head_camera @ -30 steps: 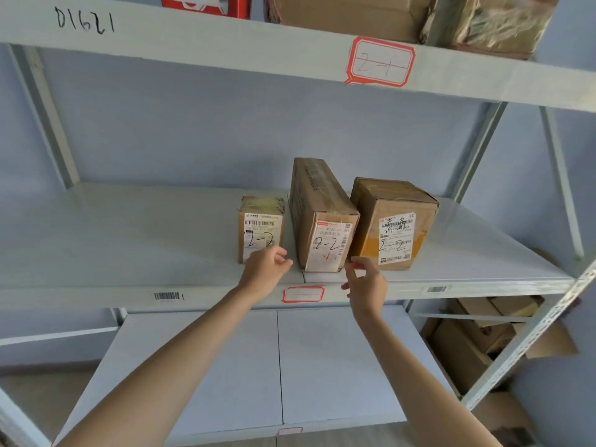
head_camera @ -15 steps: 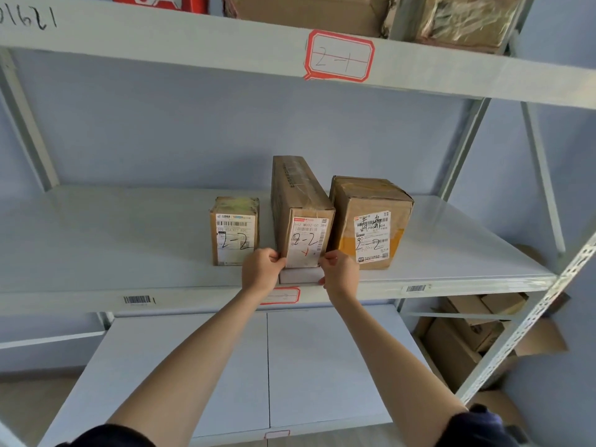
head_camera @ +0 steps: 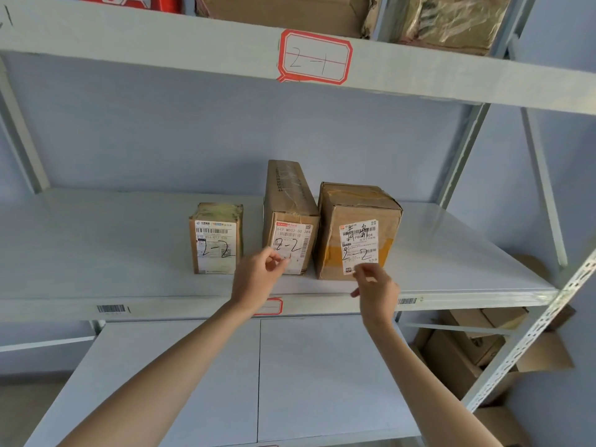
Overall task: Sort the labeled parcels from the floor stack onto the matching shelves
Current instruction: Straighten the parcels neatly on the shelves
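Observation:
Three brown parcels marked "2-2" stand side by side on the middle shelf (head_camera: 96, 253): a small one (head_camera: 216, 240) on the left, a long narrow one (head_camera: 290, 204) in the middle and a wider one (head_camera: 358, 214) on the right. My left hand (head_camera: 258, 279) hovers with loosely curled fingers at the lower front of the narrow parcel and holds nothing. My right hand (head_camera: 375, 290) hangs in front of the wider parcel's bottom edge, fingers relaxed, also holding nothing. The shelf's red-framed tag (head_camera: 274, 306) is partly hidden by my left wrist.
The shelf above carries a red-framed "2-1" tag (head_camera: 314, 58) and several parcels (head_camera: 283, 8). A lower white shelf (head_camera: 193, 382) lies below my arms. Cardboard boxes (head_camera: 467, 343) sit low at the right behind a perforated upright (head_camera: 529, 337).
Both hands have let go of the narrow middle parcel and drawn back and apart; the right hand moved right in front of the wider parcel. The narrow parcel now sits further in.

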